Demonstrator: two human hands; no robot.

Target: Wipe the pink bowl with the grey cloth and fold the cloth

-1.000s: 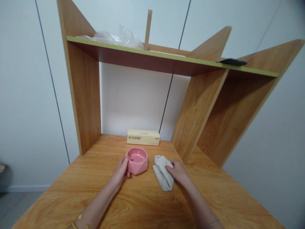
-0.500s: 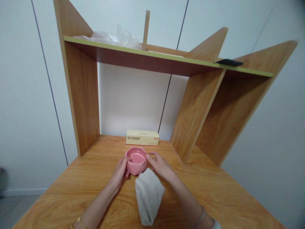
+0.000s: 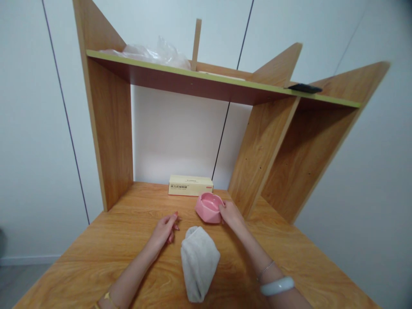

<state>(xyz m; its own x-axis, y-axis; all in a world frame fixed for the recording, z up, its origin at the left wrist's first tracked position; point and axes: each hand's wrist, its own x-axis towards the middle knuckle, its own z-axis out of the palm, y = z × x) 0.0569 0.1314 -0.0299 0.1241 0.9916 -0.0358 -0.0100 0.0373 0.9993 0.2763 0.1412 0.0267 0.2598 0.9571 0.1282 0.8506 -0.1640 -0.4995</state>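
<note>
One pink ashtray point(image 3: 209, 207) is gripped by the right hand point(image 3: 230, 214); the left hand point(image 3: 165, 227), released, is rested at 9 o'clock of the folded cloth point(image 3: 199, 262).

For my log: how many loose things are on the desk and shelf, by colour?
Pink: 1, the ashtray
White: 1, the cloth
Cream: 1, the box
Clear: 1, the plastic bag
Black: 1, the flat object
Total: 5

We face a wooden desk point(image 3: 96, 253) with warm orange grain, topped by a hutch of slanted side panels point(image 3: 111, 141) and a green-edged shelf point(image 3: 206, 77). Behind it we see pale white wall panels point(image 3: 35, 107) split by thin dark seams. Soft, even light fills the room.
</note>
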